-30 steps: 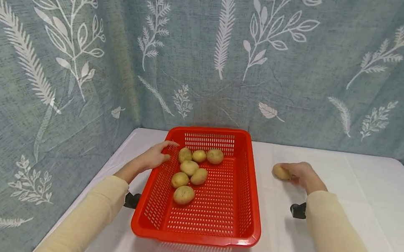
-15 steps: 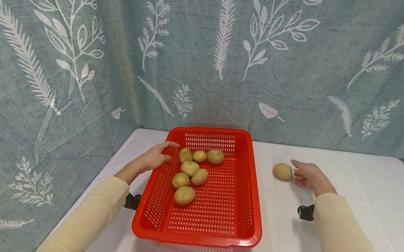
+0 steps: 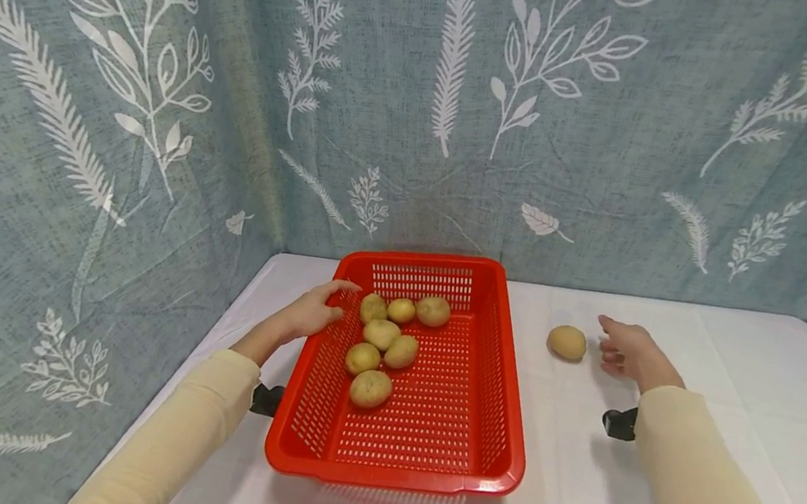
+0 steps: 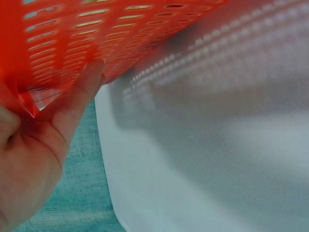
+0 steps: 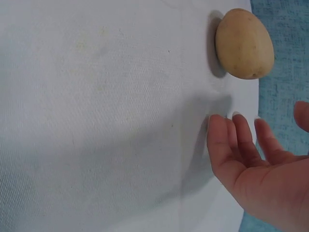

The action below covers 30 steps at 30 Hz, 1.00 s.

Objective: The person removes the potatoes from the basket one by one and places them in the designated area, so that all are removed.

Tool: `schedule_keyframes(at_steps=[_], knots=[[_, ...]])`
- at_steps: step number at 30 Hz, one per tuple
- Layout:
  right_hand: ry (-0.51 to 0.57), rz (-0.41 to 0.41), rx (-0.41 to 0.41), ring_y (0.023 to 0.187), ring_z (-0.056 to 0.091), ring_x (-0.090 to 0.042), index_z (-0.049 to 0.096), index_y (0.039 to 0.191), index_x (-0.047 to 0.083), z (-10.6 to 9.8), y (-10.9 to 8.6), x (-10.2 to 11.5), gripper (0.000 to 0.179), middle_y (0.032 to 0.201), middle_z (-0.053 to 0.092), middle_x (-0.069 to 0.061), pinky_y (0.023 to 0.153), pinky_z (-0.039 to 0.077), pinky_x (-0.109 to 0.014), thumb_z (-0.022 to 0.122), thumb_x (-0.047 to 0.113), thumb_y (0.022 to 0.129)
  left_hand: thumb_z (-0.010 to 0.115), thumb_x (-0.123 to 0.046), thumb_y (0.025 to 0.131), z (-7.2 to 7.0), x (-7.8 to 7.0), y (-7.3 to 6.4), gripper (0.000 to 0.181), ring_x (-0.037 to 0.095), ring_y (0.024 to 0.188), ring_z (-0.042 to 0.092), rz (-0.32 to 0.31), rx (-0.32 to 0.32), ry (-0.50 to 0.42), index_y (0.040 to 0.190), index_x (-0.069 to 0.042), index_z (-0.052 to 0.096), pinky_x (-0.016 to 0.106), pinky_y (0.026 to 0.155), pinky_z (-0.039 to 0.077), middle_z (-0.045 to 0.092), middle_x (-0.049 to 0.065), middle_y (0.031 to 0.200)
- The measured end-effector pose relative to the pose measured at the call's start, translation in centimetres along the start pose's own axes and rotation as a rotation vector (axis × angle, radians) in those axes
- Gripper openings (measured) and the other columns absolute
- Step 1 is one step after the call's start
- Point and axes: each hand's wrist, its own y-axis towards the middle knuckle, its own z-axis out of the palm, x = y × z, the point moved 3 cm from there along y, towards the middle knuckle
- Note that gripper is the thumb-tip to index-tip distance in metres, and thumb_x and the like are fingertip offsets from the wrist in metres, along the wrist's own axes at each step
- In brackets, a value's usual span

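Potato (image 5: 244, 44) near right fingers (image 5: 219, 140), faint spot (image 5: 254, 75) perhaps in wrist view alone

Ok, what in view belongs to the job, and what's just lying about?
Part of the job, likely:
red basket, left hand on its rim
seven potatoes inside it
lone potato near the right hand

Just there:
white-covered table
leaf-patterned curtain
black wrist devices

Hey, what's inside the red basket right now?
Seven potatoes lie in the red basket, mostly toward its left side. Whatever is directly under them is covered, and the left hand hides part of the left rim.
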Motion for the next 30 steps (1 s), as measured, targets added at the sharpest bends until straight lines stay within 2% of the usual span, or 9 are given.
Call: schedule_keyframes(at_steps=[9,18,25,30], knots=[[0.078,-0.035,0.05,0.115,0.039,-0.031,0.011,0.149,-0.006,-0.5,-1.0,0.4,0.065,0.149,0.015,-0.03,0.099,0.039,-0.038,0.021,0.037,0.102,0.041,0.004,0.091,-0.1,-0.1,-0.1,0.05,0.027,0.092,0.06,-0.008,-0.005,0.0,0.141,-0.002,0.038,0.039,0.078,0.052,0.047,0.026,0.127],[0.091,-0.048,0.054,0.129,0.033,-0.034,0.008,0.15,-0.003,-1.4,-1.5,2.0,0.066,0.152,0.013,-0.027,0.097,0.042,-0.038,0.015,0.041,0.101,0.041,0.003,0.092,-0.1,0.0,0.0,0.051,0.028,0.094,0.059,-0.016,0.003,0.006,0.142,-0.003,0.038,0.038,0.079,0.052,0.047,0.025,0.128],[0.124,-0.102,0.047,0.123,0.037,-0.031,0.01,0.151,0.0,-1.5,-2.0,4.4,0.064,0.147,0.022,-0.024,0.093,0.045,-0.035,0.016,0.04,0.102,0.04,0.003,0.092,-0.2,-0.3,-0.1,0.05,0.029,0.096,0.059,-0.007,-0.003,-0.001,0.142,-0.002,0.038,0.04,0.081,0.052,0.047,0.025,0.129],[0.117,-0.113,0.041,0.116,0.042,-0.029,0.009,0.151,-0.001,-1.4,-2.4,5.5,0.065,0.128,0.036,-0.02,0.095,0.044,-0.037,0.016,0.041,0.102,0.041,0.004,0.092,-0.2,-0.3,-0.2,0.05,0.029,0.095,0.06,-0.013,0.005,-0.007,0.142,-0.002,0.038,0.039,0.079,0.052,0.047,0.026,0.129]])
